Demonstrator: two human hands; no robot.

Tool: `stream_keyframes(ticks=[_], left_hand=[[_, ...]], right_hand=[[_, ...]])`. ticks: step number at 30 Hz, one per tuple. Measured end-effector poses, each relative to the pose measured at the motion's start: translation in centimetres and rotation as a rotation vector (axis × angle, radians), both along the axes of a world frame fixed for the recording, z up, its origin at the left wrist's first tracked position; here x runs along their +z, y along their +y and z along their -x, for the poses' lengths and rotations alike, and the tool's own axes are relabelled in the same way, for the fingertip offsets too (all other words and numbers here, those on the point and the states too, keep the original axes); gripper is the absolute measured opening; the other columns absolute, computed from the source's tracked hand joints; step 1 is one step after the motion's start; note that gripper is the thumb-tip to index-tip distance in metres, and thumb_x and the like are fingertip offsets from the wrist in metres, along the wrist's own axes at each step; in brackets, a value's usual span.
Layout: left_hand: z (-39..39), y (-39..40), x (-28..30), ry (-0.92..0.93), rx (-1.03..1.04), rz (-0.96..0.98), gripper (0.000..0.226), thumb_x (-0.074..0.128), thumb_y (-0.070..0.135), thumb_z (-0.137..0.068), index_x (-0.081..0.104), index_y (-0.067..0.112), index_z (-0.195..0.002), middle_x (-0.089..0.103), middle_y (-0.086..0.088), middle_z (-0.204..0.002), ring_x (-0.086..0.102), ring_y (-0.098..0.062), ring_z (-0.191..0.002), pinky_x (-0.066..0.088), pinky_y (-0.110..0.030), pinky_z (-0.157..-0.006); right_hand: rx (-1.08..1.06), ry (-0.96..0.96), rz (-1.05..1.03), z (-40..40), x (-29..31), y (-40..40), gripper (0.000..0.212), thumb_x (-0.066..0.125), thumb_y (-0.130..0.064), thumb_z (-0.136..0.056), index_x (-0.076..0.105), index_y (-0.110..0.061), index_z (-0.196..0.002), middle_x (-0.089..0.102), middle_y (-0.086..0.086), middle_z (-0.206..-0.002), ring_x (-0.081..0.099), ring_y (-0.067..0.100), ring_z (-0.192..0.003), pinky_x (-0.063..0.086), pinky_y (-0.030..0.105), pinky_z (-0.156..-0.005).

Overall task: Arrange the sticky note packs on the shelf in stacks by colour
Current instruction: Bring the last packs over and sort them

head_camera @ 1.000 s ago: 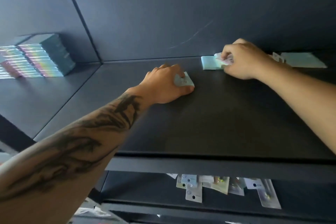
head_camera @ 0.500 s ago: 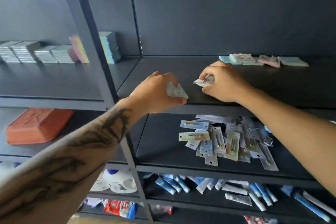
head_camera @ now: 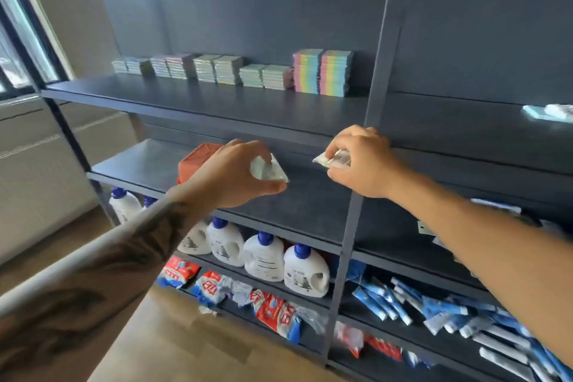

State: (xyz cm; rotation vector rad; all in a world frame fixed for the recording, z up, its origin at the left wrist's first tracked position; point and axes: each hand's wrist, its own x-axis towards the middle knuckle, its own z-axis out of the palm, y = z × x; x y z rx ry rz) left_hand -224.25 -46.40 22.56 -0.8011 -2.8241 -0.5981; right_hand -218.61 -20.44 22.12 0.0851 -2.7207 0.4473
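My left hand (head_camera: 235,175) grips a pale green sticky note pack (head_camera: 267,169) in the air in front of the shelving. My right hand (head_camera: 361,164) pinches another wrapped pack (head_camera: 333,160) beside the dark upright post. On the upper shelf (head_camera: 192,96) stand several low stacks of packs (head_camera: 204,69) in a row, with two taller rainbow-edged stacks (head_camera: 324,72) at their right end. A few loose packs (head_camera: 548,112) lie on the same shelf level at the far right.
A dark upright post (head_camera: 376,77) divides the shelving between the stacks and the loose packs. An orange box (head_camera: 198,161) sits on the shelf below. White detergent bottles (head_camera: 263,254), red-and-blue sachets (head_camera: 273,307) and blue tubes (head_camera: 449,310) fill the lower shelves.
Both hands have come off the right-hand shelf bay, each carrying a pack, and moved left. The view has pulled back and swung left, showing the stacked packs.
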Motion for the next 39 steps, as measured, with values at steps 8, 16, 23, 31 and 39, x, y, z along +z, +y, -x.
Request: stream_keyframes(ticks=[8,16,23,31,39], left_hand=[[5.1,-16.3,-2.7,-0.071,0.281,-0.015,0.067,0.079,0.071,-0.069,0.057,0.04,-0.124,0.056,0.006,-0.12,0.054,-0.019,-0.11,0.046,-0.037,-0.091],[16.1,-28.5,-0.5,-0.012,0.484,0.027,0.068,0.082,0.07,-0.067,0.059,0.039,-0.124,0.058,0.007,-0.118,0.058,-0.019,-0.11,0.042,-0.03,-0.088],[29.0,-30.1,3.1,0.031,0.423,-0.015,0.068,0.081,0.067,-0.07,0.058,0.039,-0.127,0.059,0.007,-0.122,0.058,-0.02,-0.109,0.047,-0.033,-0.09],[44.3,-25.0,3.3,0.016,0.133,-0.058,0.068,0.084,0.064,-0.07,0.061,0.033,-0.126,0.063,0.004,-0.119,0.058,-0.022,-0.105,0.052,-0.037,-0.088],[57.6,-17.1,2.5,-0.022,-0.33,0.023,0.067,0.084,0.061,-0.072,0.058,0.035,-0.128,0.062,0.004,-0.122,0.056,-0.019,-0.101,0.043,-0.031,-0.081]], right_hand=[[0.271,0.015,-0.011,12.6,-0.6,-16.1,0.025,0.076,-0.029,-0.081,0.073,-0.032,-0.106,0.06,0.001,-0.129,0.052,0.029,-0.119,0.044,0.044,-0.103],[0.456,0.087,0.024,29.5,0.9,-29.6,0.023,0.075,-0.033,-0.082,0.073,-0.034,-0.105,0.06,0.0,-0.126,0.053,0.028,-0.12,0.041,0.043,-0.106],[0.412,0.101,0.032,42.3,4.9,-31.6,0.022,0.075,-0.032,-0.079,0.073,-0.034,-0.101,0.064,0.002,-0.123,0.059,0.028,-0.114,0.048,0.042,-0.098],[0.141,-0.01,-0.011,49.4,3.1,-24.9,0.019,0.077,-0.033,-0.079,0.069,-0.036,-0.095,0.051,-0.008,-0.108,0.053,0.029,-0.114,0.044,0.043,-0.1],[-0.214,-0.084,0.104,49.9,1.6,-20.4,0.025,0.083,-0.031,-0.077,0.065,-0.039,-0.092,0.052,-0.009,-0.112,0.052,0.018,-0.112,0.044,0.034,-0.096]])
